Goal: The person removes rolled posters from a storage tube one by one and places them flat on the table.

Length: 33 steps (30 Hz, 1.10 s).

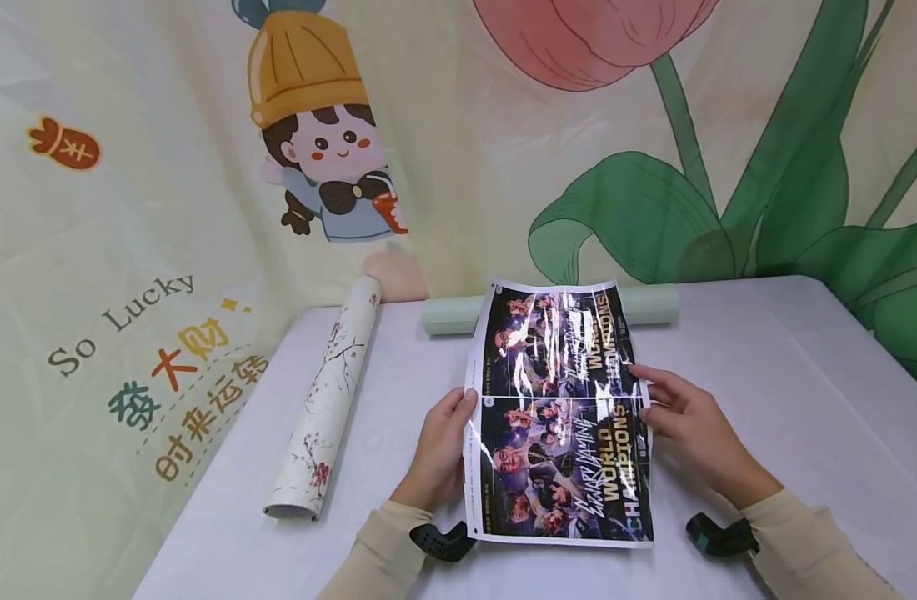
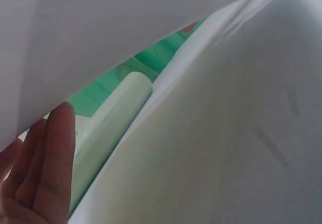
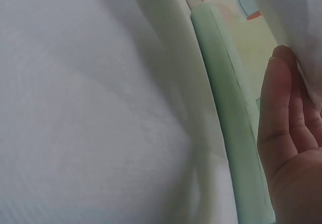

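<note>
A glossy printed poster sheet [image 1: 556, 467], with two matching dark "World Champions" panels and a white border, is held tilted above the table. My left hand [image 1: 439, 446] holds its left edge, thumb on the printed face and fingers beneath. At the right edge, my right hand [image 1: 702, 437] pinches the sheet between thumb and fingers. Both wrist views look under it: the left fingers [image 2: 58, 158] and the right fingers [image 3: 279, 108] lie against the plain white back [image 2: 100, 27]. The far end of the sheet overlaps a pale green roll in the head view.
Behind the sheet, the pale green roll [image 1: 451, 317] lies crosswise at the table's back edge. A white roll with a branch and red blossom print [image 1: 327, 400] lies lengthwise on the left. A white cloth covers the table [image 1: 774, 358]; a printed curtain [image 1: 458, 150] hangs behind.
</note>
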Tool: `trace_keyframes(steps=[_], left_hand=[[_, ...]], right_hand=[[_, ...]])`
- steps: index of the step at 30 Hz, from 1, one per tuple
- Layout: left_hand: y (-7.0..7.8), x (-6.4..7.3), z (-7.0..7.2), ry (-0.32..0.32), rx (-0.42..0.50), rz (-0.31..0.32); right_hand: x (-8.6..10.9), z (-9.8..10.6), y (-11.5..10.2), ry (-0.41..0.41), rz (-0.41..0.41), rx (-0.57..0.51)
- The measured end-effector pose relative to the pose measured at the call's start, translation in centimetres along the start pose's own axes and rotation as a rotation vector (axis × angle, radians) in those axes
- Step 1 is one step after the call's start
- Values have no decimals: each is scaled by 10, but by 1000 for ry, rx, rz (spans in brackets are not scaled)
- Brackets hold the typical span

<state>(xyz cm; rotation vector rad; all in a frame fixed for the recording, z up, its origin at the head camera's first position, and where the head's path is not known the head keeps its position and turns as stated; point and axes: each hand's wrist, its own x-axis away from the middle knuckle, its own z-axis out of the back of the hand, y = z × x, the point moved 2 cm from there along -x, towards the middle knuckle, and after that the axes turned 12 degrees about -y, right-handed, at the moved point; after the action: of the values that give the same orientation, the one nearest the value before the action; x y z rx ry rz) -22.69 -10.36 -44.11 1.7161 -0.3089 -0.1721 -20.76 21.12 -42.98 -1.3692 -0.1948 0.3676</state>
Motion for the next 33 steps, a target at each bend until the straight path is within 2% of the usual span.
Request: trace_keyframes(steps=[4, 12, 17, 20, 22, 26, 29, 31, 33], left_hand=[[1, 0, 0, 10, 41, -5], [8, 0, 3, 75, -5, -34], [10, 0, 4, 46, 50, -53], [12, 1, 4, 19, 64, -99], [13, 1, 5, 8, 44, -146], [16, 2, 5, -21, -83, -222], [17, 2, 5, -51, -170, -227], [17, 2, 5, -61, -176, -209], [16, 2, 5, -63, -146, -192]], right_hand=[[0, 2, -2, -3, 11, -13], [1, 2, -8, -16, 7, -26], [3, 3, -9, -10, -3, 6], [3, 3, -9, -1, -7, 34], [3, 3, -9, 0, -3, 38], [3, 4, -9, 5, 18, 43], [3, 5, -9, 14, 32, 55], [3, 5, -8, 13, 38, 49], [3, 4, -8, 10, 46, 49]])
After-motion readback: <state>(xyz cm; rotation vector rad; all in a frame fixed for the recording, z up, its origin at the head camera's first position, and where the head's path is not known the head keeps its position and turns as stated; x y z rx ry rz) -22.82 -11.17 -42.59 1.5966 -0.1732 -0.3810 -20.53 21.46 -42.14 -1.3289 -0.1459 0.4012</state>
